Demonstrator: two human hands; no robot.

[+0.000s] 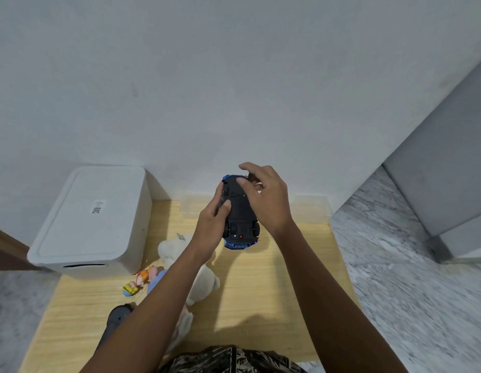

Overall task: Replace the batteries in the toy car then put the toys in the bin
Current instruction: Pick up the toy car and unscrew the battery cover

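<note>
Plain white wall behind a wooden table (287, 292), and we've got the toy car (239, 211) flipped belly-up in the air above it, left hand (211, 227) gripping its side, right hand (263, 195) with loosely curled fingers touching the underside, white lidded bin (91, 219) at left

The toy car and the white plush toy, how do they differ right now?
The toy car is held up, underside toward the camera, gripped by the left hand; the white plush toy lies on the wooden mat. The car is dark, hard and blue-edged; the plush is pale and soft. Neither is in the white bin, whose lid is on.
</note>
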